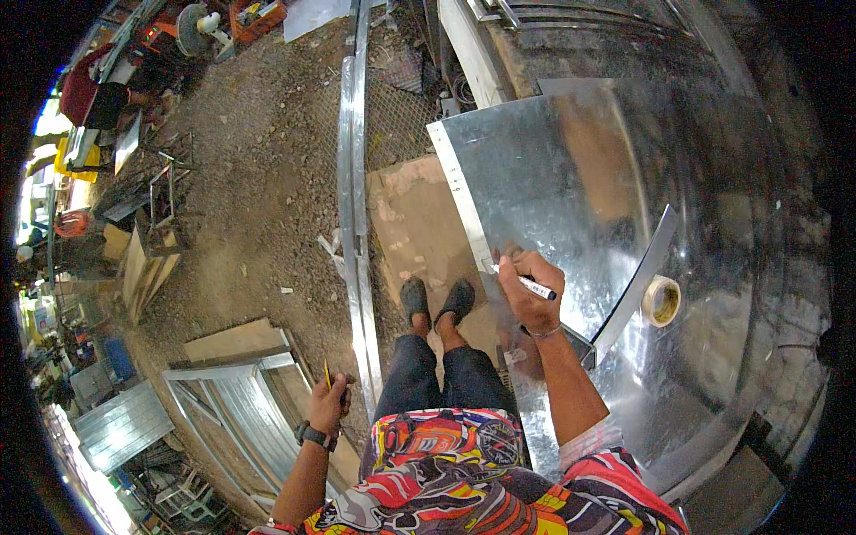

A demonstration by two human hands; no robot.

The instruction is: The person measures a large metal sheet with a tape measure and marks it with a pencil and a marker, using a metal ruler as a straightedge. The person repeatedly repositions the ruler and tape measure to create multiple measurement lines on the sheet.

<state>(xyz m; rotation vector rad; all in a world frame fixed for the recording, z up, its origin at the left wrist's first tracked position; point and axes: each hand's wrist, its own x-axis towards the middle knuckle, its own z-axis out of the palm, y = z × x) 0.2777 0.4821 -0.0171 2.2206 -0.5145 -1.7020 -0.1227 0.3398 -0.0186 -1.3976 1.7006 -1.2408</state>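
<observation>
My right hand [533,290] is closed round a white marker with a black end [540,289]. Its tip meets the pale strip [464,196] along the left edge of a large shiny metal sheet [535,169]; small dark marks dot that strip. Low on the left, away from the sheet, my left hand [328,403] grips a thin yellow stick [327,374] that looks like a pencil. On the sheet, to the right of my right hand, lie a long metal straightedge [637,278] with a dark part at its near end and a roll of tape [649,301].
Long metal bars [350,178] run over the gravel floor left of my feet. Cardboard [415,214] lies underfoot. A metal-framed panel [254,406] rests at the lower left. Another person [89,96] bends over at the far left, near a fan [193,31].
</observation>
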